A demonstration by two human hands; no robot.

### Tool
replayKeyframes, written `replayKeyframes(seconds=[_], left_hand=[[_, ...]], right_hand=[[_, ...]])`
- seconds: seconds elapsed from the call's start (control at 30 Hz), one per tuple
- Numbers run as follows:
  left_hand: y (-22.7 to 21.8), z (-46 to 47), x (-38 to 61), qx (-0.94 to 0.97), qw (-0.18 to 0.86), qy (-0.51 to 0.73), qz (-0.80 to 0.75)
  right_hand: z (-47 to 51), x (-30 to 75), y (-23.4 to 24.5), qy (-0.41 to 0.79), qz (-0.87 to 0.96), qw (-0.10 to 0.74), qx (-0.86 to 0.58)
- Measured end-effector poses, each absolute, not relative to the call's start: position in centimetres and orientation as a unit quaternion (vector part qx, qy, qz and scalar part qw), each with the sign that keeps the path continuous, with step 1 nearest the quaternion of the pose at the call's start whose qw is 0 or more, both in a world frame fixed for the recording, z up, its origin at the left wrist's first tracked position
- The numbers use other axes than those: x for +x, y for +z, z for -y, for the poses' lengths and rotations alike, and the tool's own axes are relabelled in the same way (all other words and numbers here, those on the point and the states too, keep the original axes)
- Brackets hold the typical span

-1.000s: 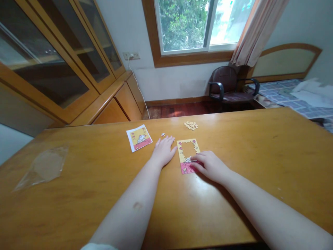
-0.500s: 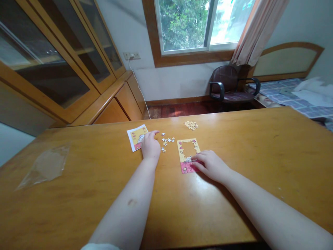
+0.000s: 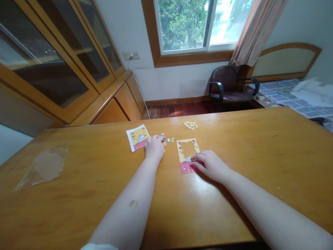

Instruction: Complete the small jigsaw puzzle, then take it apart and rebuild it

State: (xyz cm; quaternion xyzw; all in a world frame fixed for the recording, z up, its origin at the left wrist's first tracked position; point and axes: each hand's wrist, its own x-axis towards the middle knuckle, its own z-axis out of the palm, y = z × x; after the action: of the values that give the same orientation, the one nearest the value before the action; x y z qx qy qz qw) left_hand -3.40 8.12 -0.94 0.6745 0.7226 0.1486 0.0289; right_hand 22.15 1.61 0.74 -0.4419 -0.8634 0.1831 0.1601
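My left hand (image 3: pixel 154 148) is over the left edge of a small group of loose puzzle pieces (image 3: pixel 169 140). Its bent fingertips reach down to them, and the hand hides whether one is held. The picture card (image 3: pixel 135 137), showing a white cartoon figure on yellow and pink, lies beside that hand. To the right is a jigsaw puzzle (image 3: pixel 181 158) with its yellow frame and pink lower part filled, and a bare gap in its upper middle. My right hand (image 3: pixel 210 165) rests on its lower right side, thumb and fingers apart. Several pieces (image 3: pixel 190 125) form a pile beyond the puzzle.
A clear plastic bag (image 3: pixel 44 165) lies flat at the left of the wooden table (image 3: pixel 104 180). Glass-door cabinets (image 3: pixel 52 52) stand along the left. Past the table's far edge are a brown armchair (image 3: pixel 225 85), a bed (image 3: pixel 288 92) and a window (image 3: pixel 183 26).
My left hand has moved off the picture card, right and slightly nearer to me, onto the loose pieces, its fingers now bent downward. My right hand stays on the puzzle.
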Motion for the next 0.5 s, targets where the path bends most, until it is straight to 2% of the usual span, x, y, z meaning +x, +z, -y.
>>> replayKeyframes(seconds=[0.5], left_hand=[[-0.07,-7.64,-3.13,0.642,0.014,0.101,-0.76]], right_hand=[[-1.61,22.17,0.84,0.185,0.863,0.159,-0.442]])
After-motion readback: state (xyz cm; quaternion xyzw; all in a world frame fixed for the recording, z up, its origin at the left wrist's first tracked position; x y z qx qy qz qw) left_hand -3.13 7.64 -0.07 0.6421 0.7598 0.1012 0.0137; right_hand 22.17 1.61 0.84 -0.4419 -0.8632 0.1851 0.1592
